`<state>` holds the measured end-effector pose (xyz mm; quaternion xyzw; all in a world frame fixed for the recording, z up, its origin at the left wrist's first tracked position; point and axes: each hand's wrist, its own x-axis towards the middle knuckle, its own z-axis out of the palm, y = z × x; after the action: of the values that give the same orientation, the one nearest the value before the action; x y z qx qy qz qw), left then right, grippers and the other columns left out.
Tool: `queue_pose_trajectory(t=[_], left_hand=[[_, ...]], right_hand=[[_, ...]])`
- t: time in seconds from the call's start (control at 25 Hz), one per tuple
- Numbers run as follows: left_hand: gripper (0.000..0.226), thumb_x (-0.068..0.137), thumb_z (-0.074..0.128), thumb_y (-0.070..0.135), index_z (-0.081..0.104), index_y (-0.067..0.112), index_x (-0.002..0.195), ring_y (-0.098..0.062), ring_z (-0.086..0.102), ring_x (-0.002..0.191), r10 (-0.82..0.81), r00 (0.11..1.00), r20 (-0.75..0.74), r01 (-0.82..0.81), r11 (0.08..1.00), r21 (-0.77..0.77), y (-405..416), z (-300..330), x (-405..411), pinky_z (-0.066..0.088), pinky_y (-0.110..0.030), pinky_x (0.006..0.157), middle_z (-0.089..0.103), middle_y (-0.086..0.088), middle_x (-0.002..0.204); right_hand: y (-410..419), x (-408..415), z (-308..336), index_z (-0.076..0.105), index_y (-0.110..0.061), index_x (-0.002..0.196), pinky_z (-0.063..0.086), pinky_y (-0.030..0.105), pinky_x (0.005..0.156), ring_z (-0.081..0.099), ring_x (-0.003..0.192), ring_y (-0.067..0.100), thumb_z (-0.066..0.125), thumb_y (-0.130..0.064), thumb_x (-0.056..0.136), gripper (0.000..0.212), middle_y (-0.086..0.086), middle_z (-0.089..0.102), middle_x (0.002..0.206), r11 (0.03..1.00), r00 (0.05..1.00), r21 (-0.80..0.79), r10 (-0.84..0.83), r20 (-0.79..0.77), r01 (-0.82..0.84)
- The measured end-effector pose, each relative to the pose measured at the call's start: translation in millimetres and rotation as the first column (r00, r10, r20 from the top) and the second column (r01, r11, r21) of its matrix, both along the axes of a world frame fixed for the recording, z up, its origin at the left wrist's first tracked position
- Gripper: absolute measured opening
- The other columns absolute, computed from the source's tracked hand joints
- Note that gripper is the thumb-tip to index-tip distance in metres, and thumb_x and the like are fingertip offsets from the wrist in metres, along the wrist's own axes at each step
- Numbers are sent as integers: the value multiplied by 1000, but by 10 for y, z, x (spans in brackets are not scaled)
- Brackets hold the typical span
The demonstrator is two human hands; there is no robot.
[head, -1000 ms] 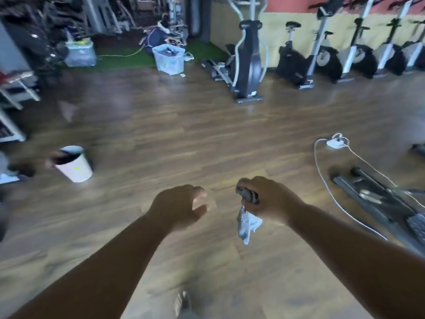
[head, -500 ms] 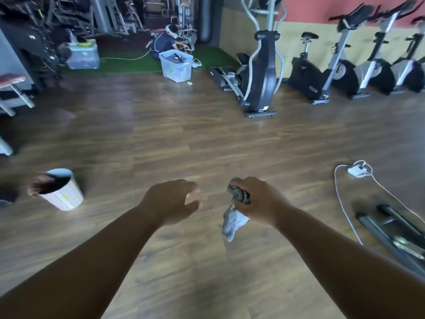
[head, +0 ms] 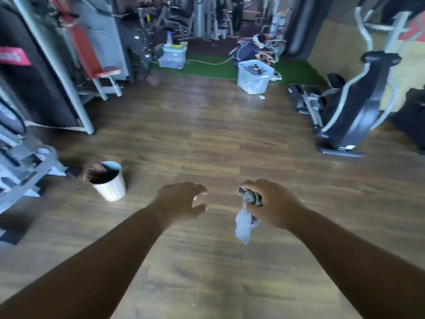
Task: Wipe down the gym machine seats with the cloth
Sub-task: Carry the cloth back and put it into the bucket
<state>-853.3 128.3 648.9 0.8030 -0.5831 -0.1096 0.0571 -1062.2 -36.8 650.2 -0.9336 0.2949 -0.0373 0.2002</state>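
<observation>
Two hands: right hand (head: pixel 273 203) grips one bunched cloth (head: pixel 249 208); left hand (head: pixel 181 201) empty, fingers loosely spread. One white bucket (head: pixel 110 184) at 9 o'clock on wood floor (head: pixel 218 139).

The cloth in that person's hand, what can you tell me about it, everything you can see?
The cloth is a soft, crumpled rag, dark grey where it is bunched up and paler blue-grey at its loose end. The right hand grips the bunched part, fingers curled round it, and one tail hangs limp below the fist. It is held in the air above the wooden floor and touches nothing but that hand. The left hand is beside it, apart from it. Blur hides its weave.
</observation>
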Motion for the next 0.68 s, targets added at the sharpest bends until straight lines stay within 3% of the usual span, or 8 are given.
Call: queue_pose_trajectory(t=[0.2, 0.32, 0.48, 0.68], left_hand=[[47, 95, 50, 62, 50, 45, 139, -4, 55, 123, 140, 990, -28, -141, 990, -20, -558, -89, 932, 42, -25, 98, 59, 20, 132], [47, 96, 48, 61, 49, 44, 139, -7, 53, 126, 140, 990, -5, -140, 990, 8, -977, -175, 1692, 38, -28, 95, 57, 19, 135], [49, 96, 47, 62, 47, 43, 141, -12, 51, 129, 104, 994, 30, -106, 992, 65, -1464, -169, 2666, 39, -33, 101, 55, 15, 139], [48, 95, 45, 65, 49, 44, 137, -9, 52, 126, 174, 985, 18, -175, 983, 52, -1987, -111, 3713, 34, -33, 105, 58, 19, 130]], right_hand=[[-807, 1160, -69, 55, -41, 128, 46, 32, 91, 57, 102, 7, 61, -43, 84, 45, -16, 57, 109, 994, 994, 21, 109, 10, -109], [-1240, 1935, -107, 54, -42, 129, 44, 30, 91, 55, 103, 6, 61, -43, 85, 45, -19, 56, 110, 992, 993, 25, 120, 9, -120], [-1700, 2905, -8, 56, -43, 126, 45, 29, 92, 56, 105, 6, 62, -39, 84, 43, -19, 57, 111, 991, 992, 43, 124, 5, -124], [-2292, 4071, 110, 58, -41, 122, 48, 33, 91, 57, 100, 6, 64, -36, 85, 37, -17, 57, 103, 990, 989, 40, 136, 53, -139]])
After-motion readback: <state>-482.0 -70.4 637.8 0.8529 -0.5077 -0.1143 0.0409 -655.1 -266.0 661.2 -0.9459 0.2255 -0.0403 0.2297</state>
